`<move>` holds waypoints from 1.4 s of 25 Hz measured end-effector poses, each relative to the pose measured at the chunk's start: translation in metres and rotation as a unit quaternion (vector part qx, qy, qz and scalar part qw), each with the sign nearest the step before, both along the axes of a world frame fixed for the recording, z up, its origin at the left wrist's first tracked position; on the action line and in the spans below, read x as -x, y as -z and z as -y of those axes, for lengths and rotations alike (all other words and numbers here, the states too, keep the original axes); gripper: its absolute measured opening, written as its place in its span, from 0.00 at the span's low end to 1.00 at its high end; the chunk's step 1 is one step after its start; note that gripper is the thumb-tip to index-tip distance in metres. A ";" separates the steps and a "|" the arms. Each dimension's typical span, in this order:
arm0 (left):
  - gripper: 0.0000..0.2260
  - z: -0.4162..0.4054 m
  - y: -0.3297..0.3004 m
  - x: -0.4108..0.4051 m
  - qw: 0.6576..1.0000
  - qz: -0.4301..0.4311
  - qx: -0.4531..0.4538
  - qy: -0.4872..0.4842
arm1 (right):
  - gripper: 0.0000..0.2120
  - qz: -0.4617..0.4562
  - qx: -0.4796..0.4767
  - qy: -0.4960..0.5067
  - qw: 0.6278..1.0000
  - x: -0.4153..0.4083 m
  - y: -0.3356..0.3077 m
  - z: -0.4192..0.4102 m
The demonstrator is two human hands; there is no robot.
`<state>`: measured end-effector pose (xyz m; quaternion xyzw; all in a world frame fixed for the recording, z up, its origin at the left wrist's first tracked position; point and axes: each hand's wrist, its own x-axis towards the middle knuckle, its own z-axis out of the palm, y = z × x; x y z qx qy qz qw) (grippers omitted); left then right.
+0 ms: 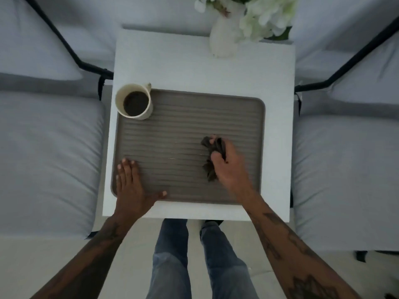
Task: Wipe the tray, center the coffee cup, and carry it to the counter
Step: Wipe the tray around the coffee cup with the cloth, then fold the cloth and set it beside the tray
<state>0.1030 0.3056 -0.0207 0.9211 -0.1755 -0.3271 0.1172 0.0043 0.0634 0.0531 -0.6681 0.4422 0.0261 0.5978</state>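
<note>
I see my left hand flat on the tray, at its near left corner. My right hand grips a dark crumpled cloth against the ridges. The coffee cup sits in the far left corner.

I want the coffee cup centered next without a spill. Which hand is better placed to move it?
Left, probably. The left hand lies flat and free on the tray's left side, where the coffee cup stands. The right hand grips the dark cloth.

Matt, ribbed grey tray; crumpled dark cloth; smooth cream cup; smooth white table.
</note>
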 end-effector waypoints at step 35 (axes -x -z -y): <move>0.25 0.168 -0.147 0.102 0.770 -0.478 0.362 -0.221 | 0.22 0.067 -0.323 0.029 0.944 0.141 -0.104 0.082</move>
